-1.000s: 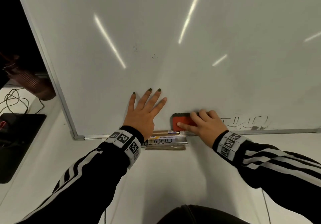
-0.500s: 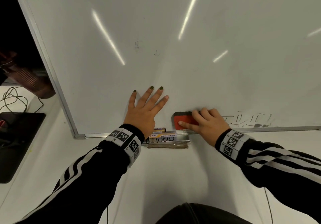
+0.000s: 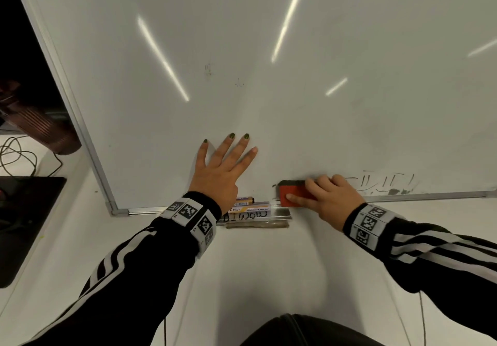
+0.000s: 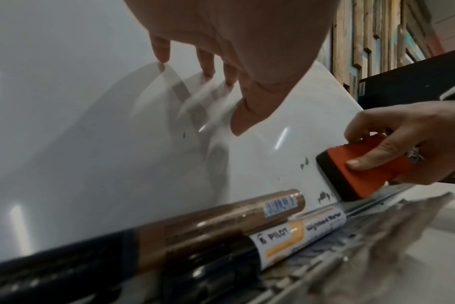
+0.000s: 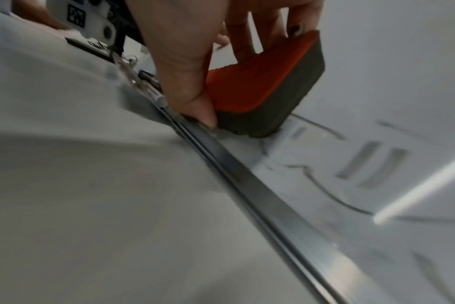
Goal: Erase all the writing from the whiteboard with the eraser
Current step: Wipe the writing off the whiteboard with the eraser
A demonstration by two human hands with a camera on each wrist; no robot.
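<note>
A large whiteboard point(image 3: 269, 50) fills the head view, mostly wiped. Faint smeared dark writing point(image 3: 387, 184) is left at its bottom right, just above the metal frame. My right hand point(image 3: 322, 195) grips a red eraser point(image 3: 291, 196) with a dark felt face, pressed against the board's lower edge. The eraser point(image 4: 372, 170) has ink flecks to its left. In the right wrist view the eraser point(image 5: 260, 90) sits beside dark strokes point(image 5: 325, 185). My left hand point(image 3: 223, 168) lies flat on the board with straight spread fingers, left of the eraser.
A marker tray point(image 3: 279, 214) below the board holds a copper marker point(image 4: 221, 218) and a Pilot whiteboard marker point(image 4: 299, 232). The board's metal frame point(image 3: 80, 130) runs down the left. A dark laptop point(image 3: 21, 224) and cables point(image 3: 18, 155) lie at far left.
My right hand has slid the eraser a little to the right along the bottom edge. The left hand has stayed flat on the board.
</note>
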